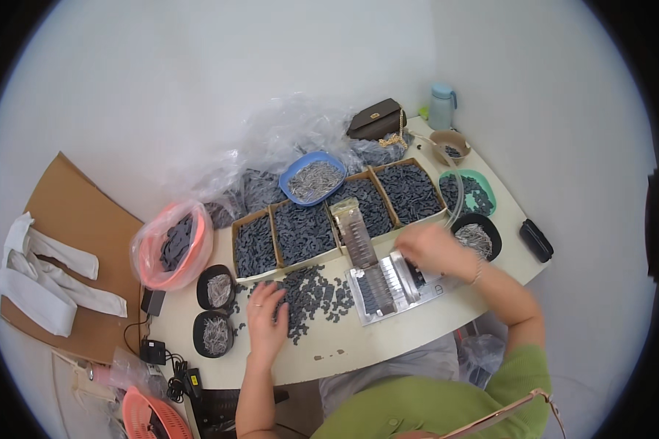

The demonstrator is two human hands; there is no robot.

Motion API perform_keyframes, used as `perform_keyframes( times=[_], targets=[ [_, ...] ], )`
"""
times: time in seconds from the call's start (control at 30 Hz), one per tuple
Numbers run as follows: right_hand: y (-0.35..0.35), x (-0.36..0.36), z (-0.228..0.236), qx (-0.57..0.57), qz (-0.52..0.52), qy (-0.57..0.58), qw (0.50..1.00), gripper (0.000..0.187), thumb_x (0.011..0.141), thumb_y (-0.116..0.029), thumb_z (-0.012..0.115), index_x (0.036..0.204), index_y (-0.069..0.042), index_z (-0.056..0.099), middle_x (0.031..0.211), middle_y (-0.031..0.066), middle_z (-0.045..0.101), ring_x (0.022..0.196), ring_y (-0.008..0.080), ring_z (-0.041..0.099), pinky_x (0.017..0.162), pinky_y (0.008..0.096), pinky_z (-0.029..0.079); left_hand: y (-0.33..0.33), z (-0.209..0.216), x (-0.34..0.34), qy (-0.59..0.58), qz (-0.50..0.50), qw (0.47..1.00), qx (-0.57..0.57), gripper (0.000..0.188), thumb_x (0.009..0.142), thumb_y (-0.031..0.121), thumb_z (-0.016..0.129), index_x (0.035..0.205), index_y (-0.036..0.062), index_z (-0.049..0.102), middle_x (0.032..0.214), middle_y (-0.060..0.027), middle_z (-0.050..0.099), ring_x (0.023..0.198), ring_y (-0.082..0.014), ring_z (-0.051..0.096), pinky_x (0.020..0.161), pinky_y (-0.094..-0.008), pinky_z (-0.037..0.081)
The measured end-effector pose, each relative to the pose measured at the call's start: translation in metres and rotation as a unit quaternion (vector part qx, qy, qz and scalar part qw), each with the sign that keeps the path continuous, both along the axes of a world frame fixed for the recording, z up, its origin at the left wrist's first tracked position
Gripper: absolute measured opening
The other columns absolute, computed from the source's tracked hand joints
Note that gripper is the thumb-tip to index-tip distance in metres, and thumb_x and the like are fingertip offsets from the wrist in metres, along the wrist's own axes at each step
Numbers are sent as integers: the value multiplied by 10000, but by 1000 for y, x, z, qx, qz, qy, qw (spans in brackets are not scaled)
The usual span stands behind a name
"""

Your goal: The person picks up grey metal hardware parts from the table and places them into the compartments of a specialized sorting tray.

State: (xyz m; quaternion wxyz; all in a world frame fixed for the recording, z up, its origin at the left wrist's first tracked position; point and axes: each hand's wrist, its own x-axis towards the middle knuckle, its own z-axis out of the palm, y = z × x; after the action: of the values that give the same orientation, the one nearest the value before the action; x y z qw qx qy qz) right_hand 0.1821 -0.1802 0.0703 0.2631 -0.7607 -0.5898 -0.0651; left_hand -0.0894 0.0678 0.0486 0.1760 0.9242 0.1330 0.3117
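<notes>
My left hand [266, 322] rests at the left edge of a spread of loose small dark grey curved pieces [311, 296]. Its thumb and fingers are apart, with nothing visible between them. Over the right part of a silvery metal fixture [410, 304] is my right hand [438, 251], its fingers drawn together and pointing down; whatever they pinch is too small or hidden to make out. Rows of dark pieces [375, 291] lie in the fixture's left part. A clear ribbed strip [355, 234] runs from there up onto the boxes.
Behind stands a divided cardboard box [255, 276] full of dark pieces, with a blue tray [285, 192] of metal pins on it. Black bowls [201, 344] of pins flank the work area. A pink basin [140, 256], green bowl [488, 192] and black case [537, 240] stand around.
</notes>
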Motion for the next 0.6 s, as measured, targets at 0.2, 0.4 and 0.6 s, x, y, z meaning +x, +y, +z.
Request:
perform_keyframes(
  times=[0.2, 0.4, 0.6],
  targets=[
    [48, -48, -37, -12, 87, -142, 986, 55, 735, -94, 579, 751, -43, 564, 760, 67, 566, 772, 240, 611, 657, 325, 517, 51, 1, -67, -22, 170, 984, 51, 255, 765, 12, 651, 1020, 25, 635, 1143, -148, 611, 1167, -366, 504, 999, -452, 377],
    [37, -55, -40, -16, 89, -168, 982, 201, 754, -104, 576, 923, -14, 636, 851, 76, 537, 828, 220, 550, 740, 335, 493, 82, -4, -119, 47, 263, 964, 0, 210, 791, 30, 644, 998, 6, 622, 983, -150, 621, 1005, -349, 547, 881, -418, 427],
    [35, -45, -40, -3, 110, -86, 990, 267, 781, -91, 567, 1023, -9, 646, 923, 85, 556, 886, 246, 546, 797, 362, 474, 99, -8, -118, 144, 259, 954, -35, 166, 782, 24, 644, 943, -14, 633, 923, -166, 610, 867, -350, 576, 770, -415, 456]
  ],
)
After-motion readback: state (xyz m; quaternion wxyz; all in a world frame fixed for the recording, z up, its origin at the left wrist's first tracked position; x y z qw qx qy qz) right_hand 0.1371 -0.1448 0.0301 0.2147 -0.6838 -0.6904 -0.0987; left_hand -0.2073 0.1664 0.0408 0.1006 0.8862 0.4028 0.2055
